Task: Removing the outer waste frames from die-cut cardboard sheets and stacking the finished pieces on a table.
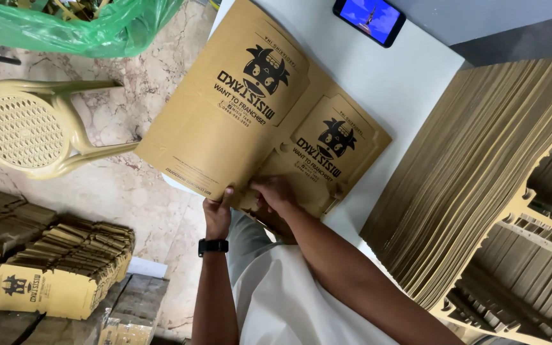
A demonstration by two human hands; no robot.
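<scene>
Head view, looking down. Left hand [217, 214], with a black wristwatch [213, 246] on the wrist, grips the near edge of a flat brown cardboard box blank [225, 128]: fingers curled over the edge, thumb on top, hand closed on the sheet. Right hand [275, 193] lies just beside it at 3 o'clock, fingers bent and pressed down on the lower flap of the same blank; how tightly it pinches cannot be told, as the fingertips are hidden against the cardboard.

Blank rests partly on a white table [391, 83] and overhangs its edge toward 9 o'clock. It carries two black printed logos, one on the large panel and one on the smaller panel [337, 150] at 4 o'clock from it. Long axis runs from about 10–11 o'clock to 4–5 o'clock; the broad top end points to 12 o'clock, the near edge sits at the hands.

Surface and room: a phone [370, 19] with a lit blue screen lies on the table at 1 o'clock. A tall stack of unfolded blanks [474, 172] fills the 3 o'clock side, close to the worked blank. Floor is pale marble tile. A beige plastic stool [30, 131] lies on its side at 9 o'clock; a green plastic bag [97, 25] sits at 11 o'clock. Bundles of folded boxes [59, 268] lie at 7–8 o'clock, well apart from the hands.
</scene>
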